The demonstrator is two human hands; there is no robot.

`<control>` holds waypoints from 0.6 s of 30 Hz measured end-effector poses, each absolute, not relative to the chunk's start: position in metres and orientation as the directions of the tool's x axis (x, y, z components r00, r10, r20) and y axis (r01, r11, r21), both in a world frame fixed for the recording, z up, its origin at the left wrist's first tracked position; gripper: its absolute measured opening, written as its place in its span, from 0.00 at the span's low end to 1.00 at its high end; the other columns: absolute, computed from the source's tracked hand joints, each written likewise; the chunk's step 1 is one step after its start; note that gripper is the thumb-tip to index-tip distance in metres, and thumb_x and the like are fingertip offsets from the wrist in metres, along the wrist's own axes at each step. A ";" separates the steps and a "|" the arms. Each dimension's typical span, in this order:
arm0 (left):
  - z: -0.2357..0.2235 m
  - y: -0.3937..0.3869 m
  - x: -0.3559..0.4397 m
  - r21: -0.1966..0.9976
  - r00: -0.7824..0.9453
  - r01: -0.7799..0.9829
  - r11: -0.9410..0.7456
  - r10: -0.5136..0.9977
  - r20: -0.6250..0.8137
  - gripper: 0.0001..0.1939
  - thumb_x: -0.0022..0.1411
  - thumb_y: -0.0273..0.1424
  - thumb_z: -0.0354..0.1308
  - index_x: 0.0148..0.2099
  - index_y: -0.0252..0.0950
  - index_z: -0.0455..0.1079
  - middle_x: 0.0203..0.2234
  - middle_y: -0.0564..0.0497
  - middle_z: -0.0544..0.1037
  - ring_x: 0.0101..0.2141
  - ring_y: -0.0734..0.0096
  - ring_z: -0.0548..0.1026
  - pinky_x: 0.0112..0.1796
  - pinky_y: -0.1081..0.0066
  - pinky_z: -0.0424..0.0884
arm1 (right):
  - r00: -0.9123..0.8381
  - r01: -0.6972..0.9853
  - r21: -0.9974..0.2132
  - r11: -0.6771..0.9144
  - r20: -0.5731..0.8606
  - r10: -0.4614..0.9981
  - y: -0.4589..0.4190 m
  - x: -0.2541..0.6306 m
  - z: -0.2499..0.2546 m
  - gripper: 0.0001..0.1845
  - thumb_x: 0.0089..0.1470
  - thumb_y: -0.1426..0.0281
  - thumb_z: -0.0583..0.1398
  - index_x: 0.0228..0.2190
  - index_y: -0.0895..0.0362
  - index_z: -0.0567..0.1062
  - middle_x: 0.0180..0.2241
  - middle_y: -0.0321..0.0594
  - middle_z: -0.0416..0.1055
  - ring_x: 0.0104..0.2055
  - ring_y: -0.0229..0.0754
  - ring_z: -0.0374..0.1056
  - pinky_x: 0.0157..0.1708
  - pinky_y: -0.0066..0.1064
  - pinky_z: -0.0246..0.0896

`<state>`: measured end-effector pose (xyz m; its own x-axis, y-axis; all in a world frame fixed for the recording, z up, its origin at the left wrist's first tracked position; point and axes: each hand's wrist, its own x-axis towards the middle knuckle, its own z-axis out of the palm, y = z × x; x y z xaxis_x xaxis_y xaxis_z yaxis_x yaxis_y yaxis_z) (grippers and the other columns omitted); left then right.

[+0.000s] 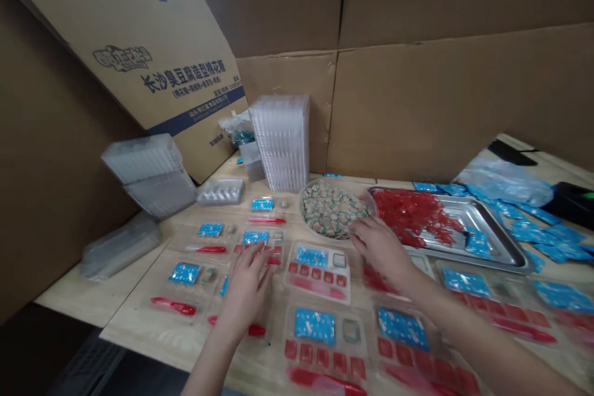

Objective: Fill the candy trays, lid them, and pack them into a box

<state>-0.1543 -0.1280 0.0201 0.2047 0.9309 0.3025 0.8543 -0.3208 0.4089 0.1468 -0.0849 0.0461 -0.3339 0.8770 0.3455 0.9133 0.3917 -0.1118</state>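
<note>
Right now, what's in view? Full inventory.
Cardboard panels: several, brown, around table
Table: one, pale wood, centre
Tray stacks: three, clear, rear left
Small tray: one, grey, between stacks
Filled trays: about eleven, clear, across table
Tub: one, clear, centre
Wrapped pieces: many, tan-green, in tub
Metal tray: one, silver, right
Red items: many, red, metal and filled trays
Blue packets: many, blue, throughout
Plastic bags: two, clear, rear
Left grip: one, bare, over filled trays
Right grip: one, bare, at tub rim
</note>
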 end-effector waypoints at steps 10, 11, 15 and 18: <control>0.029 -0.180 -0.099 0.702 0.191 0.623 -0.346 0.937 0.293 0.13 0.61 0.27 0.52 0.46 0.43 0.71 0.50 0.46 0.71 0.52 0.59 0.66 0.51 0.57 0.63 | -0.496 0.866 0.079 0.493 0.257 0.830 -0.021 0.105 0.032 0.09 0.55 0.74 0.54 0.37 0.60 0.72 0.37 0.47 0.74 0.42 0.47 0.69 0.41 0.33 0.63; 0.031 -0.182 -0.096 0.735 0.181 0.594 -0.327 0.944 0.274 0.12 0.61 0.27 0.52 0.46 0.42 0.71 0.49 0.46 0.71 0.52 0.60 0.66 0.51 0.59 0.63 | -0.503 0.863 0.086 0.498 0.254 0.826 -0.023 0.106 0.032 0.10 0.56 0.75 0.53 0.38 0.61 0.72 0.37 0.48 0.74 0.42 0.47 0.69 0.41 0.33 0.63; 0.038 -0.182 -0.085 0.832 0.134 0.491 -0.259 0.966 0.222 0.10 0.62 0.28 0.52 0.44 0.41 0.71 0.47 0.45 0.72 0.50 0.63 0.68 0.50 0.62 0.64 | -0.486 0.873 0.101 0.477 0.257 0.836 -0.025 0.111 0.027 0.10 0.53 0.75 0.56 0.39 0.63 0.71 0.34 0.54 0.74 0.37 0.50 0.70 0.36 0.35 0.64; 0.044 -0.184 -0.074 0.861 0.126 0.443 -0.248 0.969 0.214 0.10 0.62 0.29 0.52 0.44 0.41 0.72 0.46 0.46 0.73 0.49 0.63 0.69 0.49 0.63 0.64 | -0.445 0.895 0.104 0.434 0.273 0.853 -0.023 0.110 0.025 0.12 0.51 0.76 0.56 0.40 0.64 0.71 0.30 0.54 0.74 0.32 0.49 0.71 0.30 0.34 0.63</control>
<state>-0.0739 -0.1841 0.0438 0.1259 0.9686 0.2144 0.4430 -0.2483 0.8614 0.1098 -0.0231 0.0250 -0.4452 0.8527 0.2733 0.8949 0.4338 0.1043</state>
